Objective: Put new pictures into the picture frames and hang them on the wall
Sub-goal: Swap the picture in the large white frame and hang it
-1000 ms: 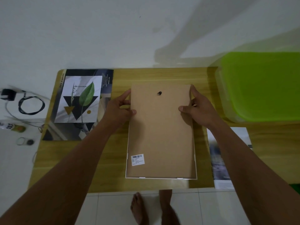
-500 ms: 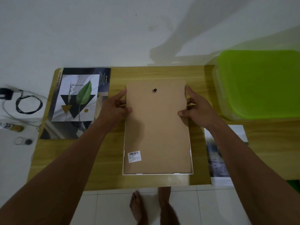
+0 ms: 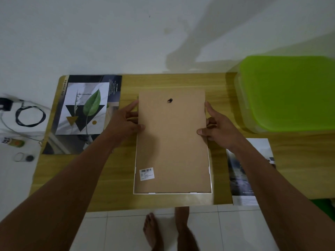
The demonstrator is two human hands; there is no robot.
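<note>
A white picture frame (image 3: pixel 135 180) lies face down in the middle of the wooden table (image 3: pixel 181 82). Its brown backing board (image 3: pixel 172 145) has a black hanger near the top and a barcode sticker at the lower left. The board's upper end is raised above the frame while its lower end sits inside it. My left hand (image 3: pixel 125 124) holds the board's left edge, thumb on top. My right hand (image 3: pixel 219 127) grips the right edge, thumb on top. A leaf print (image 3: pixel 85 109) lies on a dark poster at the left. Another print (image 3: pixel 252 171) lies at the right, partly under my right arm.
A lime-green lidded plastic box (image 3: pixel 288 93) stands at the table's back right. On the white floor at the left lie a black coiled cable (image 3: pixel 30 115), a charger and small items. The white wall rises behind the table. My bare feet (image 3: pixel 166 230) stand at the table's near edge.
The view has shifted slightly. Both hands keep their hold on the board's side edges, and the board's upper end stays lifted over the frame.
</note>
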